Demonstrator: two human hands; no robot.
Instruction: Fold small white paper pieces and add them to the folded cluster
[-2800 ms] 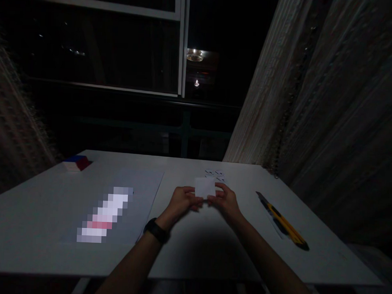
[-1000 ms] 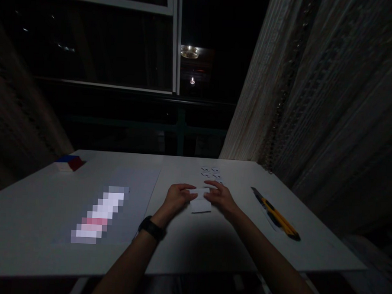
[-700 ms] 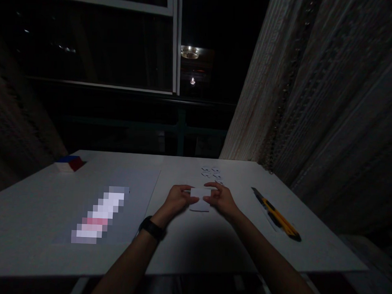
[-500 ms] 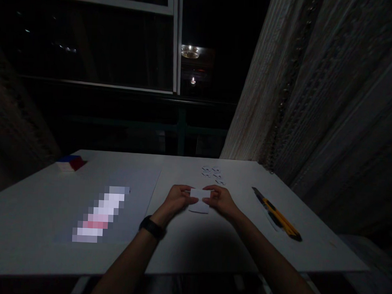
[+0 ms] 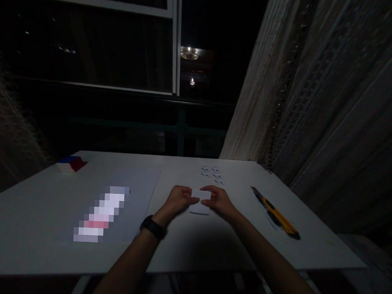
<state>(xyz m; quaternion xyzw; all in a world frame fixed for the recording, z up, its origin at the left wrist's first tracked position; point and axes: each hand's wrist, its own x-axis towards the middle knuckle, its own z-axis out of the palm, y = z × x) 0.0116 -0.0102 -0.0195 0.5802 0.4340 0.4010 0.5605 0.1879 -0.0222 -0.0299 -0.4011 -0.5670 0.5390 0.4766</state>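
Observation:
A small white piece of paper [image 5: 199,208] is held up between my two hands above the white table. My left hand [image 5: 180,199], with a dark watch on its wrist, pinches the paper's left edge, thumb in front. The right edge is pinched by my right hand [image 5: 220,202], its thumb also on the near face. Both thumb tips lie close together near the middle of the paper. Fingers behind the paper are hidden. Just beyond my hands lie several small white paper pieces with dark marks [image 5: 211,173].
A yellow utility knife [image 5: 279,218] lies to the right, its blade end pointing away. On the left is a large pale sheet [image 5: 145,192], partly pixelated. A blue, red and white cube [image 5: 71,163] sits at the far left. Curtains [image 5: 250,97] hang by the dark window.
My hands have barely shifted, still pinching the paper. The thumb tips have come slightly closer together. The camera view has moved a little.

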